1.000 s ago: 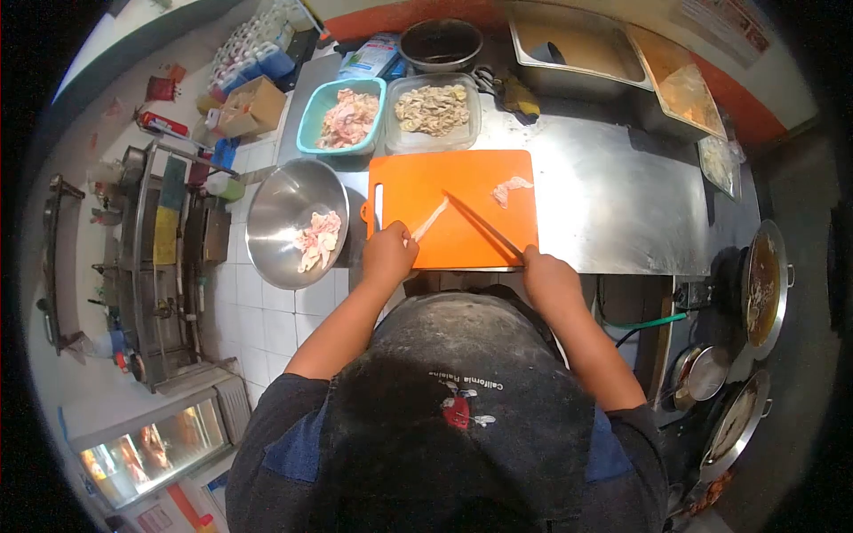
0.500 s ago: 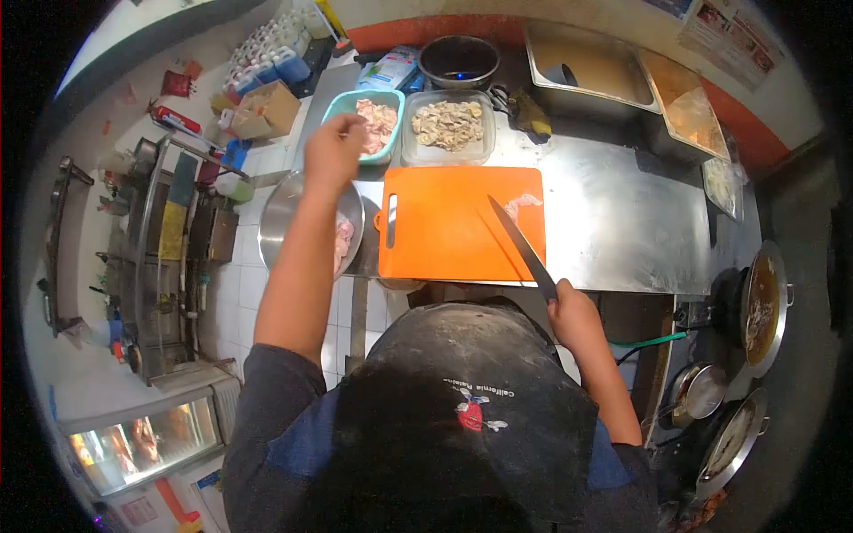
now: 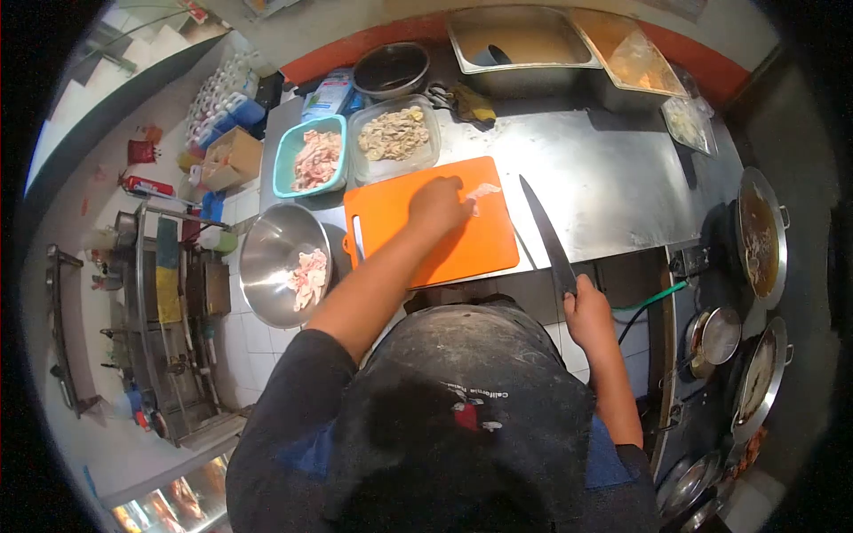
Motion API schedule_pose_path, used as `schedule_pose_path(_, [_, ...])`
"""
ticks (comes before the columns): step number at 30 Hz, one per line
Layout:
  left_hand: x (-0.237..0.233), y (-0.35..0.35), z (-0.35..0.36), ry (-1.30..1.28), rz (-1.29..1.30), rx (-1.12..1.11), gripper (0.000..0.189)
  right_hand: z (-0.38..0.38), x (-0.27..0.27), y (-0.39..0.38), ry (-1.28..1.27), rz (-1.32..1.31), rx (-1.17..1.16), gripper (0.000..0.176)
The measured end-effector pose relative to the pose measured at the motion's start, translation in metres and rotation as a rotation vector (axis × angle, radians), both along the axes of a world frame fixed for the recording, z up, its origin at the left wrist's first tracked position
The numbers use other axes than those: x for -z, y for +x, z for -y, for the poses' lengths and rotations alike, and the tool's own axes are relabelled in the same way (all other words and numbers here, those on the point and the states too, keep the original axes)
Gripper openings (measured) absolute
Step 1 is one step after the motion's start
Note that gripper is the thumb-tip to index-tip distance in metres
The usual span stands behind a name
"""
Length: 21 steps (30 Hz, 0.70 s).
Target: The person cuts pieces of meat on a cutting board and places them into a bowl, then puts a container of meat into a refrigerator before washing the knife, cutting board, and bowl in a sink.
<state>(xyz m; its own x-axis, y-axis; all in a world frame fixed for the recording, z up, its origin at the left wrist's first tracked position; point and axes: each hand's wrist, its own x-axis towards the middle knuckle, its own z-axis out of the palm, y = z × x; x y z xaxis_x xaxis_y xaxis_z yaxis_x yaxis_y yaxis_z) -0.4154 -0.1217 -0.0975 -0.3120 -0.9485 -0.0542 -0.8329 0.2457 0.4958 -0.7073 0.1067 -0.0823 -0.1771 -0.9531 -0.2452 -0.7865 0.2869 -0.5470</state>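
Observation:
On the orange cutting board (image 3: 418,256), my left hand (image 3: 437,211) is lowered with its fingers curled together at the near end of a thin piece of raw meat (image 3: 484,190). The fingertips appear to pinch that end, though they partly hide it. My right hand (image 3: 586,306) grips the handle of a large kitchen knife (image 3: 548,229). Its long blade points away from me, just right of the board and apart from the meat. To the left, a steel bowl (image 3: 262,271) holds pale raw meat pieces (image 3: 308,279). Beyond it, a teal tub (image 3: 282,169) contains more raw meat (image 3: 317,160).
Beside the tub is a clear container (image 3: 431,147) of greyish-beige pieces. A dark round basin (image 3: 391,71), steel pans (image 3: 524,67) and a plastic bag (image 3: 689,123) line the steel table's (image 3: 604,186) back. Woks (image 3: 762,233) stand at far right.
My left hand has moved from above the teal tub to the meat on the board. The knife has shifted right, off the board. The camera view has turned.

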Motion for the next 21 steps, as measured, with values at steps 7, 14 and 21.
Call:
schedule_pose_path(7, [0.027,-0.019,-0.005,0.055,0.073,-0.119,0.026,-0.015,-0.004,-0.001,0.045,0.021,0.028,0.023])
schedule_pose_path(14, [0.009,0.073,-0.006,0.288,-0.186,-0.088,0.031,-0.018,0.004,0.002,0.093,0.074,-0.05,0.022])
schedule_pose_path(21, [-0.011,0.1,-0.011,0.437,-0.598,-0.154,0.033,0.022,-0.001,0.02,0.114,0.079,-0.193,0.024])
